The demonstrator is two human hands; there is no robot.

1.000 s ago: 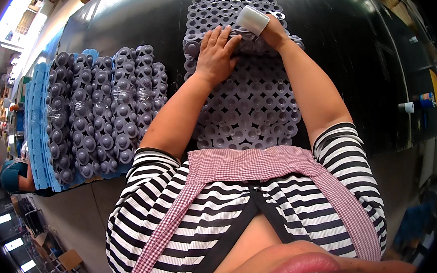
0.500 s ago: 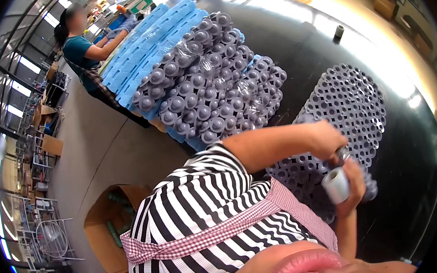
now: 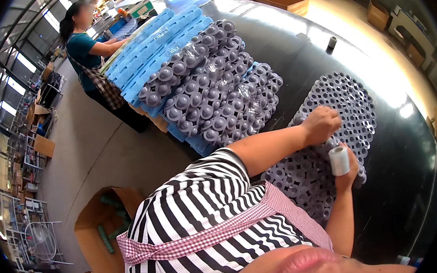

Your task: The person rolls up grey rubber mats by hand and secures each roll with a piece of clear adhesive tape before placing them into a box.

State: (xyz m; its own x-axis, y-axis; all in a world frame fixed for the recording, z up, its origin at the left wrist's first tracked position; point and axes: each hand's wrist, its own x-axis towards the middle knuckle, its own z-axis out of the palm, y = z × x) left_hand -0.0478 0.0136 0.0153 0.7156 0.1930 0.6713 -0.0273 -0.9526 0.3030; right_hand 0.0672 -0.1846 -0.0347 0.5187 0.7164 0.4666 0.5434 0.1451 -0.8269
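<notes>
My right hand (image 3: 351, 167) grips a small roll of clear plastic film (image 3: 339, 161) over the near part of a grey mat (image 3: 344, 99). My left hand (image 3: 322, 125) is closed just beyond the roll, above the mat, its fingertips pressed together. Whatever they pinch is too small to make out. The mat is full of round holes and lies on a dark table (image 3: 390, 202). My forearms and hands hide part of its middle.
To the left are wrapped bundles of grey suction-cup mats (image 3: 214, 90) and blue mats (image 3: 143, 49). A co-worker (image 3: 83, 49) stands beyond. A small dark cylinder (image 3: 332, 42) stands on the far table. Open cardboard boxes (image 3: 94, 225) sit on the floor at lower left.
My left hand has moved away from the roll, slightly up and left. The roll in my right hand has shifted up and stands more upright. The co-worker's arms have shifted.
</notes>
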